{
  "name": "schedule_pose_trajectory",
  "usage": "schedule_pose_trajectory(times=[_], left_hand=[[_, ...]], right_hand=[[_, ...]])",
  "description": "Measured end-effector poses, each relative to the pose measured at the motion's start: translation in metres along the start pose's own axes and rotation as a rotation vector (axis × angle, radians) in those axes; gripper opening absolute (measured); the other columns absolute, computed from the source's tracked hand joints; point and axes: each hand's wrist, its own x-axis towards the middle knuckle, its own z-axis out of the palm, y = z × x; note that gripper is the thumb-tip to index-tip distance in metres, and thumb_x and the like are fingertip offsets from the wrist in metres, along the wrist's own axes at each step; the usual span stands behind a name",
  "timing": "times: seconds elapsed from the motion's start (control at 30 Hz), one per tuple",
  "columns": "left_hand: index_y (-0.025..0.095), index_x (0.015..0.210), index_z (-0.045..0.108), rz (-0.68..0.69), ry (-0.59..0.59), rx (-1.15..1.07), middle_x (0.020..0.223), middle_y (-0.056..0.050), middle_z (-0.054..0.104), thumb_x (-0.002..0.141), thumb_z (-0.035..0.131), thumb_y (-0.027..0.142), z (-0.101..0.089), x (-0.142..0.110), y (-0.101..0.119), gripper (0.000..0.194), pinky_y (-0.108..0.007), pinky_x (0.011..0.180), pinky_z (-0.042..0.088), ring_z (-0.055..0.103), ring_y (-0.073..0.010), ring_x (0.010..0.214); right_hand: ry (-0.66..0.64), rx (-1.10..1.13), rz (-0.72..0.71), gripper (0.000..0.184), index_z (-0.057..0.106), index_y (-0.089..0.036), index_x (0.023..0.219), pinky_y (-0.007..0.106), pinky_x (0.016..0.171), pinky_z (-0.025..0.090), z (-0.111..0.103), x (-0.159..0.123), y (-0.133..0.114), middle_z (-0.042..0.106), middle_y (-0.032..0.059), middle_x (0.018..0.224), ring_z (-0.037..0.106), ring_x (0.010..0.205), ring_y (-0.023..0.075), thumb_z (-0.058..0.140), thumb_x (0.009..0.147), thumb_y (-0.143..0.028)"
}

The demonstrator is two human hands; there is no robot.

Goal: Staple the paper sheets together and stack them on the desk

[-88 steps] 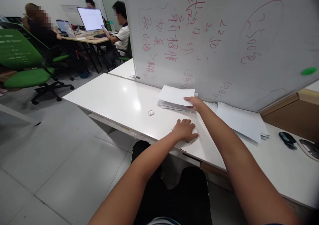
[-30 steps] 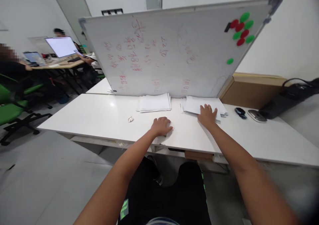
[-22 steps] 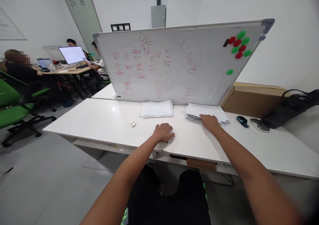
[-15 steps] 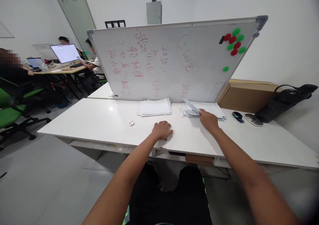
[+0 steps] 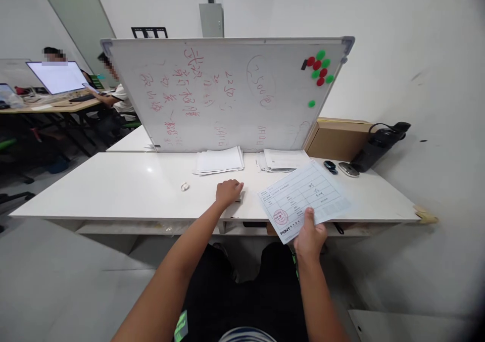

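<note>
Gripping a printed white paper form (image 5: 303, 198) by its near edge, right hand (image 5: 310, 236), thumb on top, raised above the front lip of the long white desk (image 5: 113, 190). Form tilted, face up: ruled table lines, a round red stamp and dark lettering at the near corner, handwriting too small to read. Left hand (image 5: 228, 192) resting palm down on the desk near the front edge, fingers curled over a small dark object mostly hidden beneath; grip on it impossible to judge.

Lying behind the hands, 2 stacks of white paper sheets: the left stack of paper (image 5: 220, 160) squared up, the right stack of paper (image 5: 282, 159) looser, both just in front of a large white board with red handwriting (image 5: 227, 94) leaning across the back of the desk. Clustered at the board's upper right corner, red and green round magnets (image 5: 319, 68), with 1 green magnet lower down.

Sitting alone on the bare desk to the left of the left hand, a small white curled object (image 5: 184, 186). Grouped at the right end, beside a flat brown cardboard box (image 5: 337, 137): a dark computer mouse (image 5: 330, 166), a grey oval item (image 5: 348, 169) and a black bag (image 5: 379, 142) against the wall.

Seated at a far desk on the left, other people before a lit monitor (image 5: 56, 77).
</note>
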Motion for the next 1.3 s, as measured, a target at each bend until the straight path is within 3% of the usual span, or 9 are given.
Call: schedule_pose_trajectory(times=[0.13, 0.27, 0.4, 0.5, 0.6, 0.77, 0.93, 1.07, 1.3], left_hand=[[0.022, 0.091, 0.065, -0.135, 0.180, -0.310, 0.102, -0.004, 0.069, 0.095, 0.024, 0.050, -0.017, 0.001, 0.004, 0.049, -0.033, 0.084, 0.043, 0.061, -0.0222, 0.097], [0.022, 0.093, 0.064, 0.000, 0.390, -0.541, 0.105, -0.004, 0.068, 0.096, 0.028, 0.046, -0.033, -0.019, 0.023, 0.043, -0.033, 0.093, 0.042, 0.058, -0.0198, 0.104], [0.020, 0.121, 0.053, 0.078, 0.041, -0.963, 0.120, -0.009, 0.064, 0.098, 0.016, 0.048, -0.016, -0.059, 0.056, 0.051, -0.036, 0.088, 0.049, 0.060, -0.0194, 0.105], [0.021, 0.136, 0.038, 0.078, -0.337, -1.119, 0.121, -0.010, 0.063, 0.093, 0.041, 0.051, 0.008, -0.080, 0.070, 0.052, -0.036, 0.083, 0.051, 0.062, -0.0209, 0.102], [0.017, 0.118, 0.055, 0.192, -0.439, -1.023, 0.112, -0.010, 0.067, 0.086, 0.054, 0.048, 0.024, -0.076, 0.066, 0.045, -0.037, 0.083, 0.051, 0.063, -0.0241, 0.100], [0.019, 0.086, 0.065, 0.297, -0.180, -0.476, 0.089, -0.005, 0.070, 0.088, 0.048, 0.046, 0.034, -0.039, 0.045, 0.032, -0.036, 0.079, 0.047, 0.063, -0.0246, 0.086], [0.019, 0.076, 0.063, 0.295, -0.124, -0.372, 0.079, -0.003, 0.069, 0.088, 0.045, 0.053, 0.044, -0.027, 0.038, 0.040, -0.029, 0.066, 0.042, 0.060, -0.0209, 0.074], [0.017, 0.065, 0.061, 0.318, -0.133, -0.301, 0.064, -0.002, 0.063, 0.088, 0.042, 0.058, 0.050, -0.029, 0.038, 0.050, -0.027, 0.058, 0.036, 0.055, -0.0182, 0.062], [0.017, 0.074, 0.066, 0.292, -0.079, -0.345, 0.076, -0.004, 0.069, 0.090, 0.044, 0.053, 0.049, -0.024, 0.040, 0.045, -0.027, 0.061, 0.038, 0.060, -0.0195, 0.069]], right_hand=[[-0.109, 0.152, 0.192, 0.054, 0.054, -0.018, 0.125, 0.045, 0.097, 0.050, -0.014, -0.015, 0.005, 0.062, 0.0101, 0.124, 0.059, 0.114, 0.0250, 0.061, 0.080, -0.048], [-0.185, 0.145, 0.301, 0.055, 0.049, -0.024, 0.132, 0.045, 0.100, 0.048, -0.031, -0.034, 0.006, 0.060, 0.0061, 0.129, 0.055, 0.120, 0.0243, 0.057, 0.083, -0.048], [-0.129, 0.143, 0.267, 0.056, 0.047, -0.022, 0.134, 0.043, 0.102, 0.046, -0.030, -0.043, 0.003, 0.060, 0.0067, 0.129, 0.056, 0.119, 0.0227, 0.053, 0.086, -0.050], [-0.102, 0.112, 0.203, 0.055, 0.049, -0.022, 0.132, 0.041, 0.104, 0.044, -0.022, -0.040, 0.007, 0.059, 0.0065, 0.130, 0.056, 0.119, 0.0214, 0.050, 0.087, -0.052], [-0.128, 0.003, 0.172, 0.053, 0.055, -0.019, 0.125, 0.038, 0.104, 0.042, -0.022, -0.032, 0.018, 0.060, 0.0078, 0.128, 0.054, 0.120, 0.0224, 0.050, 0.086, -0.054], [-0.201, -0.178, 0.154, 0.056, 0.050, -0.020, 0.128, 0.038, 0.087, 0.052, -0.046, -0.023, 0.037, 0.060, 0.0095, 0.125, 0.062, 0.105, 0.0237, 0.055, 0.083, -0.053], [0.007, -0.344, -0.194, 0.061, 0.034, -0.022, 0.140, 0.043, 0.092, 0.049, -0.065, -0.001, 0.027, 0.049, 0.0133, 0.135, 0.054, 0.117, 0.0248, 0.053, 0.086, -0.044], [-0.061, -0.682, -0.721, 0.042, 0.053, -0.017, 0.127, 0.048, 0.105, 0.037, -0.037, 0.055, 0.004, 0.052, 0.0132, 0.133, 0.045, 0.126, 0.0261, 0.051, 0.089, -0.034], [-0.819, -1.282, -1.022, 0.042, 0.050, -0.015, 0.131, 0.042, 0.102, 0.040, 0.078, 0.169, 0.018, 0.053, 0.0130, 0.134, 0.046, 0.125, 0.0250, 0.037, 0.092, -0.019]])
